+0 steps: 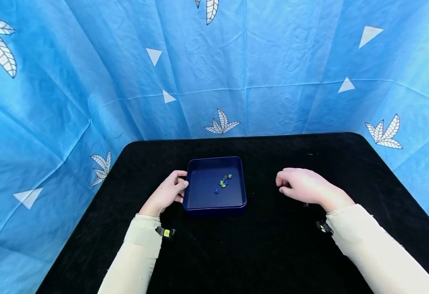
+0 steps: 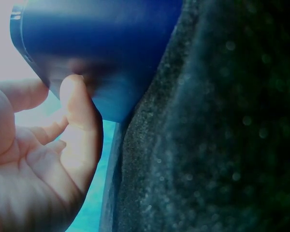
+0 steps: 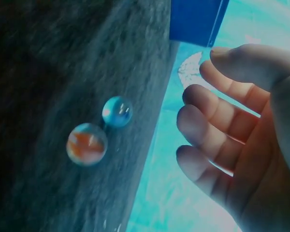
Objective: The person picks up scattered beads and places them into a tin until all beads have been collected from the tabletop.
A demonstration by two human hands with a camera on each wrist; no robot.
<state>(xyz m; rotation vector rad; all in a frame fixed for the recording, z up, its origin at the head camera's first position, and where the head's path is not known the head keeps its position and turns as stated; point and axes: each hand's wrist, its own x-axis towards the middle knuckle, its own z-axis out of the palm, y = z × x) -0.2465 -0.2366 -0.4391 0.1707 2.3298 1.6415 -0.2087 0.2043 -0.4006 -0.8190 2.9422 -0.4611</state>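
Observation:
My left hand [image 1: 167, 191] holds the left side of a dark blue square tray [image 1: 214, 205], its thumb at the rim and other fingers against the outer wall. In the left wrist view, a fingertip presses the tray's smooth side [image 2: 116, 58]. Several small glass marbles [image 1: 223, 185], blue, greenish and reddish, lie inside the tray, right of its middle. Over the cloth to the right hovers my right hand [image 1: 306, 185], fingers loosely bent and holding nothing. Beside it, the right wrist view shows an orange-swirled marble [image 3: 87, 144] and a blue marble [image 3: 117, 111] on the cloth.
A black cloth [image 1: 265, 249] covers the table, whose back corners are rounded. Behind and to the left hangs a blue curtain [image 1: 273, 61] with white leaves and triangles. Small pale specks [image 1: 311, 154] dot the cloth at the back right.

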